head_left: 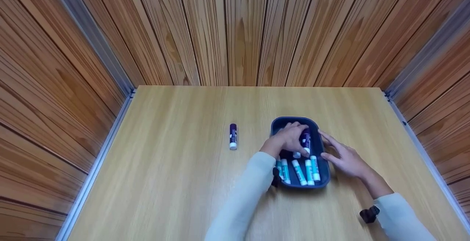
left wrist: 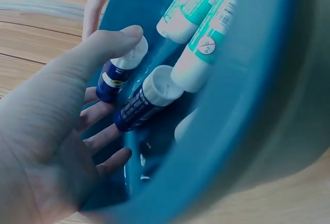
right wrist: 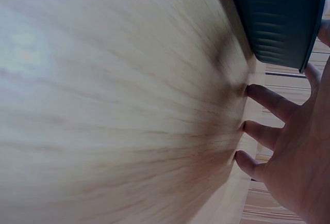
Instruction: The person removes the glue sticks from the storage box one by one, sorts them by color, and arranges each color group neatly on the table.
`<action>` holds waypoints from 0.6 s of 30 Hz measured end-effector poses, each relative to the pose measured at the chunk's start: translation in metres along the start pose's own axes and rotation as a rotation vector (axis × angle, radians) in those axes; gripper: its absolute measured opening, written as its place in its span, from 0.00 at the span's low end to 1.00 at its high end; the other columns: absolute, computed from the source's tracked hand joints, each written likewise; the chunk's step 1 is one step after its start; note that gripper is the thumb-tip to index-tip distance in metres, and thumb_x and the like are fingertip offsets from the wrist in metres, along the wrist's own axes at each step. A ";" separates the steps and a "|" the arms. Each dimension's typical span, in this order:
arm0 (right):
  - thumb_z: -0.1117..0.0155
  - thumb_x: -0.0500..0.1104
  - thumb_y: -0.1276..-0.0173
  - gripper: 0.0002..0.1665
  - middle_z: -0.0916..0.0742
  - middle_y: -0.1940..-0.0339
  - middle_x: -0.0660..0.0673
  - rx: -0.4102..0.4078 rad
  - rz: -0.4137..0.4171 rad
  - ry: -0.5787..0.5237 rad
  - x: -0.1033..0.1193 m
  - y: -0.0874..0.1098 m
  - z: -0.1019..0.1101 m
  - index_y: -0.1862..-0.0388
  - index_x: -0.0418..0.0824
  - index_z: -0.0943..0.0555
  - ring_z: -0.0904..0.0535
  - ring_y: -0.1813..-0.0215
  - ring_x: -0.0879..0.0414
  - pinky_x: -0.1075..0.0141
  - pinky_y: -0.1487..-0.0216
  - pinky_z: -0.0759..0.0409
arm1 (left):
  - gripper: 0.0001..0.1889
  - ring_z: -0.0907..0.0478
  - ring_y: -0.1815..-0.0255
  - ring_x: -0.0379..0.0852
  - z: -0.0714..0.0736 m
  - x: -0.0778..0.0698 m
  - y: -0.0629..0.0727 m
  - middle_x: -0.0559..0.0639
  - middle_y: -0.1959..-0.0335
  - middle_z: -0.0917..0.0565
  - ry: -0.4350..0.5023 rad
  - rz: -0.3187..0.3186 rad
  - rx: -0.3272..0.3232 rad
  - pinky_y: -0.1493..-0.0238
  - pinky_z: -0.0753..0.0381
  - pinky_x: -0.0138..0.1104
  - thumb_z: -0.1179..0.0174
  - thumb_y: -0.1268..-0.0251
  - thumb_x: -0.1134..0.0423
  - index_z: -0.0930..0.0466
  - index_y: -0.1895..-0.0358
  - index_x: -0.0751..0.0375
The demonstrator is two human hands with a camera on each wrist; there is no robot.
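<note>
My left hand (head_left: 292, 138) reaches into a dark blue tray (head_left: 326, 176). It pinches a dark purple glue stick (head_left: 306, 138), which looks blue in the left wrist view, thumb on its white end. A second dark glue stick (left wrist: 139, 111) lies beside the fingers, mostly covered by the hand in the head view. Several teal-and-white glue sticks (head_left: 299, 173) lie in the tray's near half. My right hand (head_left: 349, 158) is at the tray's right side, thumb and index finger at the rim; in the right wrist view its other fingers (right wrist: 270, 102) extend to the table.
Another dark purple glue stick (head_left: 233, 137) stands apart on the wooden table (head_left: 176, 167), left of the tray. Wood-panelled walls (head_left: 242, 31) enclose the table at the back and both sides, with metal rails (head_left: 110, 130) along the side edges.
</note>
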State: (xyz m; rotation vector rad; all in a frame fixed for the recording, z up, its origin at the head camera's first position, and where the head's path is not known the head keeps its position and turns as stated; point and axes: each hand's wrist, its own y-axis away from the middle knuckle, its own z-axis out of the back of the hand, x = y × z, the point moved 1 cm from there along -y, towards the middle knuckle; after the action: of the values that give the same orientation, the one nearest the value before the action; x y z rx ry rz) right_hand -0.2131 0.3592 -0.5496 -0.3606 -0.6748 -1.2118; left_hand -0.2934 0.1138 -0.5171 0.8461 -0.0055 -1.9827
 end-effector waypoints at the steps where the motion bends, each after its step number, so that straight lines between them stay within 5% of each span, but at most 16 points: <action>1: 0.41 0.58 0.09 0.47 0.31 0.10 0.27 0.000 -0.001 0.000 0.000 0.000 0.000 0.03 0.62 0.52 0.35 0.12 0.20 0.12 0.21 0.40 | 0.53 0.39 0.08 0.43 0.001 0.001 0.001 0.39 0.09 0.35 -0.001 -0.009 -0.011 0.05 0.37 0.46 0.21 0.31 0.39 0.42 0.08 0.35; 9: 0.41 0.58 0.10 0.47 0.29 0.10 0.27 0.004 -0.007 0.014 -0.001 -0.001 -0.001 0.03 0.62 0.52 0.35 0.12 0.20 0.12 0.21 0.41 | 0.53 0.32 0.11 0.45 0.007 0.006 0.002 0.45 0.12 0.30 -0.051 -0.084 -0.061 0.07 0.32 0.44 0.20 0.34 0.37 0.37 0.09 0.42; 18: 0.42 0.59 0.09 0.47 0.32 0.08 0.29 0.002 0.000 0.008 -0.005 -0.002 -0.001 0.03 0.66 0.54 0.35 0.11 0.21 0.12 0.20 0.43 | 0.53 0.42 0.04 0.48 0.018 0.004 0.007 0.45 0.04 0.42 0.016 -0.034 -0.025 0.05 0.37 0.52 0.21 0.33 0.37 0.40 0.09 0.37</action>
State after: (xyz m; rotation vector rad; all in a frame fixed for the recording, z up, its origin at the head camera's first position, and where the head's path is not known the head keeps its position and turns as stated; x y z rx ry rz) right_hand -0.2159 0.3614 -0.5542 -0.3540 -0.6687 -1.2119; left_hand -0.2995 0.1010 -0.5032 0.8510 0.0432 -2.0041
